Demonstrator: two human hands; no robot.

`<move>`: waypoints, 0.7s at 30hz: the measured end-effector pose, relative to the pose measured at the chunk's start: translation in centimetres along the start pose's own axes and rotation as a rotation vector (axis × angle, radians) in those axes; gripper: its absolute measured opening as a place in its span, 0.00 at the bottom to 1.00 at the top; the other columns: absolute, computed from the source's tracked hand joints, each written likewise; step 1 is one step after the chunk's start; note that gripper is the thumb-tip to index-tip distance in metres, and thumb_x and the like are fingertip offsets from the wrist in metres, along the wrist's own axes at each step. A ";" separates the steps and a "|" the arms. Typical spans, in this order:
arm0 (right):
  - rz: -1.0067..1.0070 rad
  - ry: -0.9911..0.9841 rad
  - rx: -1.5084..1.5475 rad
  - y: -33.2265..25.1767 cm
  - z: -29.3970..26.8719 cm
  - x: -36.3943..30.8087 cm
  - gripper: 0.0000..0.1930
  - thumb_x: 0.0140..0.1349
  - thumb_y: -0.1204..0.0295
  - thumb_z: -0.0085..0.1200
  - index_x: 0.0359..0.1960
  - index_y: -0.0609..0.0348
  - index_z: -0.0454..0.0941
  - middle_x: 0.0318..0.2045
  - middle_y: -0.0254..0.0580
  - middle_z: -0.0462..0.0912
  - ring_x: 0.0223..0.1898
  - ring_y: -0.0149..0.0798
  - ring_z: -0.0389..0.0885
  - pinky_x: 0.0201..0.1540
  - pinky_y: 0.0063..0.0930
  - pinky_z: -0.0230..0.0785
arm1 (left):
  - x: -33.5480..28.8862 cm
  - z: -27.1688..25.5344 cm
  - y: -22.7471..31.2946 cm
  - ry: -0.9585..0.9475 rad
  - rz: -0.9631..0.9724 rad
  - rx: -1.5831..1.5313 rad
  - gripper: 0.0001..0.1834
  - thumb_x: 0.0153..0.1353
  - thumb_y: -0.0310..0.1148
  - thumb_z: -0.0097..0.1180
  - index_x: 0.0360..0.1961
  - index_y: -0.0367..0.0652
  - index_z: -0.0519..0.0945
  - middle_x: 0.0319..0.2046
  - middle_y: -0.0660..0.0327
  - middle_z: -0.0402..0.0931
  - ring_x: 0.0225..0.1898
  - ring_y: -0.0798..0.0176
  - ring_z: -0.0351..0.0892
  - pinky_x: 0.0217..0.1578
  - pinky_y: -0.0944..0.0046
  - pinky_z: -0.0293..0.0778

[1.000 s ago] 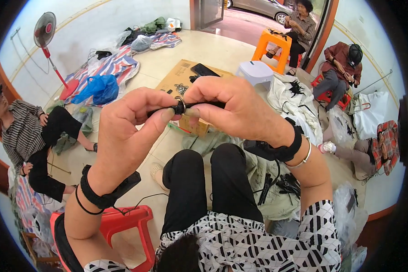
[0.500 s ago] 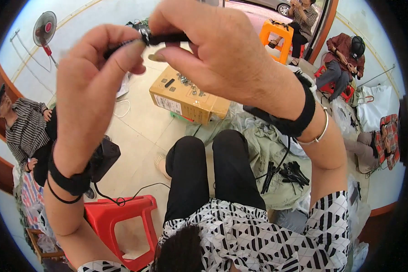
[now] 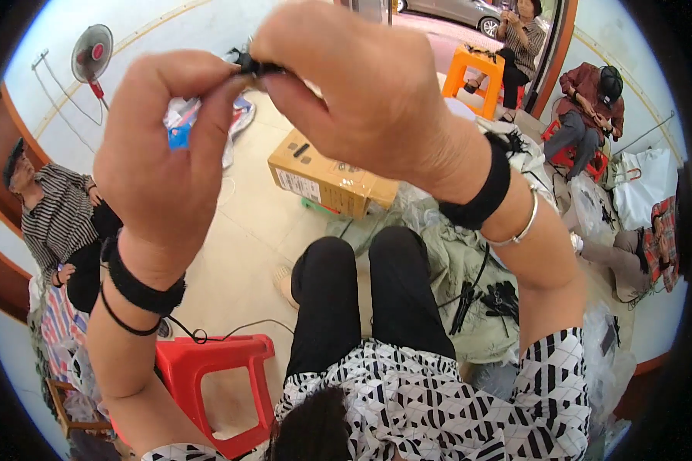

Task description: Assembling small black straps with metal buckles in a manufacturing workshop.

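Both my hands are raised close in front, fingertips almost meeting. A small black strip [image 3: 247, 64] is pinched between them, mostly hidden by the fingers; its exact kind I cannot make out. My left hand [image 3: 154, 154] is closed, thumb and forefinger on the strip's left end. The fingers of my right hand [image 3: 369, 100] are curled round its right end. Beyond the hands stands a cardboard box [image 3: 327, 186], with a black piece and small metal parts on top. Bundles of black pieces [image 3: 502, 300] lie on a green sack [image 3: 480, 342] by my right leg.
A red stool [image 3: 215, 349] stands at my left, near a dark cable [image 3: 246, 326]. An orange stool [image 3: 471, 77] is at the doorway. Several people sit around the room. A fan [image 3: 92, 52] is at the far left, and plastic bags [image 3: 588, 200] lie at right.
My hands have drawn closer together, and less of the black strip shows between them. My right thumb has come up against it. The whole view has shifted slightly.
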State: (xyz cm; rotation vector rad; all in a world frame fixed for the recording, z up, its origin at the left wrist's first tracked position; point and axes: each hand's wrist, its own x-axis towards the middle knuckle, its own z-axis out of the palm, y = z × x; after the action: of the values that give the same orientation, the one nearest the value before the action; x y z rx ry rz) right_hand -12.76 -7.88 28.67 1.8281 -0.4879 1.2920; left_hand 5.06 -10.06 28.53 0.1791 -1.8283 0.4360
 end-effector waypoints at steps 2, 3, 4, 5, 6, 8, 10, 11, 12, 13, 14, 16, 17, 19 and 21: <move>-0.065 0.038 0.012 0.4 0.2 -0.2 0.06 0.51 0.72 0.52 0.29 0.51 0.67 0.18 0.36 0.70 0.19 0.38 0.75 0.17 0.28 0.65 | -0.1 0.1 0.5 0.016 -0.023 -0.024 0.09 0.46 0.18 0.62 0.26 0.37 0.74 0.31 0.57 0.79 0.29 0.60 0.78 0.31 0.70 0.73; -0.096 0.039 0.035 0.6 0.4 -0.6 0.07 0.51 0.73 0.52 0.29 0.54 0.67 0.18 0.37 0.69 0.18 0.38 0.74 0.17 0.28 0.64 | -0.3 0.2 0.6 0.003 -0.005 0.019 0.10 0.45 0.18 0.63 0.25 0.39 0.74 0.30 0.58 0.79 0.28 0.60 0.78 0.33 0.67 0.73; -0.118 0.056 0.025 0.6 0.2 -0.6 0.07 0.51 0.73 0.52 0.29 0.54 0.67 0.18 0.37 0.69 0.18 0.38 0.74 0.17 0.28 0.64 | -0.3 0.0 0.8 -0.008 0.015 0.062 0.10 0.44 0.19 0.63 0.24 0.40 0.73 0.30 0.59 0.80 0.28 0.59 0.78 0.34 0.65 0.74; -0.104 0.063 0.048 0.5 0.1 -0.6 0.07 0.50 0.74 0.52 0.30 0.55 0.67 0.17 0.37 0.68 0.17 0.39 0.73 0.17 0.28 0.64 | 0.0 -0.2 0.9 0.008 0.038 0.072 0.10 0.44 0.19 0.63 0.24 0.40 0.73 0.30 0.59 0.80 0.28 0.59 0.78 0.34 0.65 0.74; -0.085 0.062 0.071 0.4 -0.2 -0.7 0.08 0.50 0.75 0.53 0.30 0.57 0.68 0.17 0.37 0.67 0.17 0.39 0.72 0.17 0.28 0.63 | 0.2 -0.2 1.0 0.007 0.112 0.126 0.11 0.43 0.20 0.64 0.23 0.42 0.72 0.30 0.61 0.80 0.28 0.59 0.78 0.37 0.62 0.74; -0.072 0.037 0.099 0.2 -0.6 -1.0 0.09 0.49 0.77 0.54 0.32 0.59 0.69 0.18 0.38 0.68 0.17 0.40 0.72 0.18 0.29 0.64 | 0.3 -0.3 1.1 0.019 0.198 0.184 0.12 0.43 0.21 0.65 0.22 0.43 0.72 0.30 0.62 0.80 0.28 0.59 0.78 0.39 0.58 0.74; 0.002 -0.007 0.148 0.1 -0.7 -1.4 0.11 0.48 0.77 0.55 0.34 0.60 0.70 0.18 0.39 0.70 0.18 0.41 0.73 0.20 0.30 0.65 | 0.2 -0.3 1.3 -0.025 0.178 0.207 0.12 0.43 0.23 0.65 0.22 0.45 0.71 0.29 0.64 0.80 0.29 0.62 0.78 0.42 0.55 0.73; 0.008 0.001 0.172 0.2 -0.8 -1.7 0.12 0.48 0.78 0.56 0.35 0.61 0.70 0.20 0.41 0.72 0.20 0.42 0.74 0.21 0.30 0.66 | 0.1 -0.3 1.3 -0.028 0.181 0.208 0.12 0.43 0.24 0.65 0.22 0.45 0.71 0.29 0.64 0.80 0.30 0.62 0.78 0.43 0.56 0.72; 0.000 0.003 0.168 0.1 -1.0 -1.6 0.12 0.48 0.78 0.56 0.35 0.61 0.70 0.20 0.41 0.72 0.20 0.42 0.74 0.21 0.30 0.66 | 0.2 -0.2 1.4 -0.021 0.186 0.211 0.12 0.43 0.24 0.65 0.22 0.45 0.71 0.29 0.64 0.80 0.30 0.62 0.78 0.43 0.56 0.72; 0.031 -0.014 0.168 -0.1 -1.1 -1.6 0.12 0.47 0.77 0.57 0.35 0.61 0.70 0.21 0.41 0.72 0.21 0.42 0.74 0.21 0.30 0.66 | 0.2 -0.1 1.3 -0.024 0.186 0.210 0.12 0.44 0.24 0.65 0.22 0.45 0.71 0.29 0.64 0.80 0.31 0.63 0.78 0.44 0.55 0.72; 0.064 -0.032 0.169 -0.1 -1.2 -1.6 0.13 0.47 0.77 0.57 0.35 0.61 0.70 0.21 0.41 0.72 0.21 0.42 0.75 0.22 0.31 0.66 | 0.2 0.0 1.3 -0.029 0.184 0.208 0.12 0.44 0.24 0.64 0.22 0.45 0.71 0.29 0.64 0.80 0.31 0.63 0.78 0.45 0.55 0.71; 0.068 -0.040 0.161 -0.1 -1.4 -1.6 0.13 0.46 0.77 0.58 0.34 0.60 0.70 0.21 0.41 0.72 0.22 0.42 0.75 0.22 0.31 0.67 | 0.3 0.1 1.3 -0.046 0.171 0.195 0.12 0.44 0.24 0.63 0.21 0.45 0.70 0.30 0.64 0.80 0.31 0.63 0.79 0.47 0.54 0.70; 0.075 -0.048 0.156 0.0 -1.4 -1.6 0.13 0.46 0.77 0.58 0.33 0.60 0.70 0.22 0.41 0.72 0.22 0.42 0.75 0.23 0.31 0.67 | 0.3 0.2 1.2 -0.044 0.171 0.191 0.12 0.44 0.24 0.63 0.21 0.45 0.70 0.30 0.64 0.80 0.31 0.63 0.79 0.48 0.54 0.70; 0.069 -0.031 0.161 0.3 -1.1 -1.7 0.13 0.45 0.77 0.59 0.33 0.60 0.70 0.21 0.41 0.71 0.22 0.42 0.75 0.23 0.31 0.67 | 0.3 0.4 1.1 -0.042 0.172 0.186 0.11 0.44 0.23 0.63 0.21 0.45 0.70 0.30 0.64 0.80 0.31 0.62 0.79 0.48 0.54 0.70; 0.064 -0.015 0.168 0.4 -1.1 -1.8 0.13 0.45 0.78 0.59 0.32 0.59 0.70 0.21 0.41 0.71 0.22 0.42 0.75 0.23 0.31 0.67 | 0.4 0.4 1.0 -0.049 0.181 0.190 0.12 0.44 0.23 0.63 0.22 0.45 0.70 0.30 0.63 0.80 0.32 0.62 0.79 0.48 0.53 0.69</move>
State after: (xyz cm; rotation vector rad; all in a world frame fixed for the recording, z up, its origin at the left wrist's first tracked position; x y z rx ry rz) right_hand -14.35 -7.48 27.37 1.9754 -0.4603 1.3997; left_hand 4.19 -9.24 28.61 0.1559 -1.8577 0.7396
